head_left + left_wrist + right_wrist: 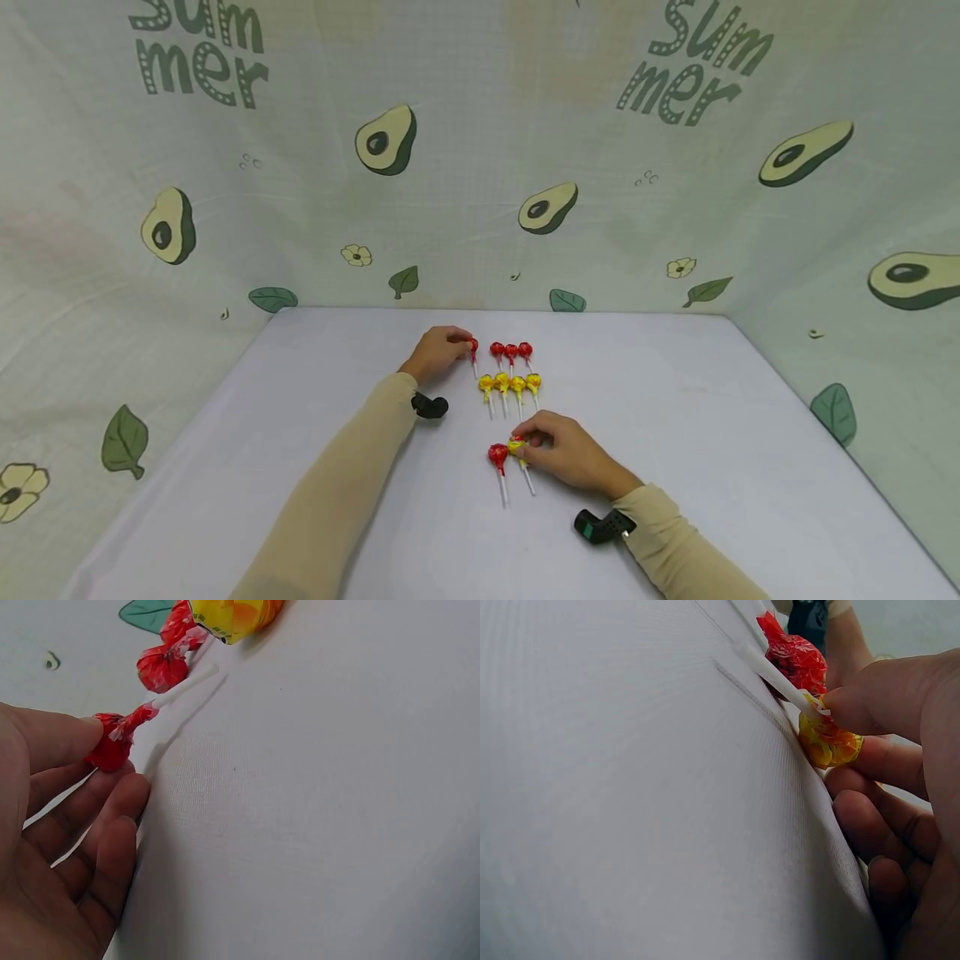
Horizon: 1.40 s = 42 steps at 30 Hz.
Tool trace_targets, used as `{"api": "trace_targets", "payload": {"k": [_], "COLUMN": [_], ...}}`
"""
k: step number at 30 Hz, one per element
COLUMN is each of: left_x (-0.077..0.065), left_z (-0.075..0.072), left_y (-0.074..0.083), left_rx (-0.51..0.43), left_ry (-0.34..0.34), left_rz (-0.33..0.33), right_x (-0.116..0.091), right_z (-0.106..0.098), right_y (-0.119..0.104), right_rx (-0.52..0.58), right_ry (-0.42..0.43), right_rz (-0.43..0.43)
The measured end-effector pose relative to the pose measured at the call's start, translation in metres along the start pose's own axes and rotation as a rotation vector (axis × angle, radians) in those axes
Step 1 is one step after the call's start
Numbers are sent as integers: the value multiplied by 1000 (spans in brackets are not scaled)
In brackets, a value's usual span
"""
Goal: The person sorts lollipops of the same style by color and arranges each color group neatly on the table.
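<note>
At the left end of the back row, my left hand point(441, 350) pinches a red-wrapped lollipop point(112, 746) by its head, between thumb and fingers. Its white stick points away from the palm. Nearer the front, thumb and forefinger of my right hand point(568, 452) pinch a yellow-wrapped lollipop point(829, 744) at the wrapper. A bit of red shows by its head in the head view. Just left of it lies a red lollipop point(498, 455), stick toward me. Three more red lollipops point(512, 351) lie side by side to the right of my left hand.
Several yellow lollipops point(518, 385) form a row in front of the red ones, sticks toward me. Everything lies on a white-covered table point(675, 400). A cloth printed with avocados point(548, 207) hangs behind and at both sides.
</note>
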State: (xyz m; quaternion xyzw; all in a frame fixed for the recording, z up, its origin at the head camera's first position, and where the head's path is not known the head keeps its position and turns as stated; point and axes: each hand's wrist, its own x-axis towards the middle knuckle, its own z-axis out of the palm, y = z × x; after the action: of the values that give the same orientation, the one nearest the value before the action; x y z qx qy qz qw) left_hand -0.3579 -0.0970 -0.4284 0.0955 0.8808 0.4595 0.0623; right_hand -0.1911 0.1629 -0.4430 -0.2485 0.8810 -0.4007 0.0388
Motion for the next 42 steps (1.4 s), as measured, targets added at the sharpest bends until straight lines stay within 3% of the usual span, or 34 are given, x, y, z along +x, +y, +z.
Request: {"api": "trace_targets", "payload": {"k": [9, 26, 42], "left_x": [0, 1, 1], "left_z": [7, 15, 16], "left_y": [4, 10, 7], "left_rx": [-2, 226, 216], "left_ry": [30, 42, 25], "left_rz": [-15, 33, 55], "right_x": [0, 1, 1], "right_z": [0, 0, 0], "right_y": [-1, -1, -1], "right_rx": [-6, -6, -19], "right_ry": [-2, 5, 15], "right_rz": [22, 2, -6]}}
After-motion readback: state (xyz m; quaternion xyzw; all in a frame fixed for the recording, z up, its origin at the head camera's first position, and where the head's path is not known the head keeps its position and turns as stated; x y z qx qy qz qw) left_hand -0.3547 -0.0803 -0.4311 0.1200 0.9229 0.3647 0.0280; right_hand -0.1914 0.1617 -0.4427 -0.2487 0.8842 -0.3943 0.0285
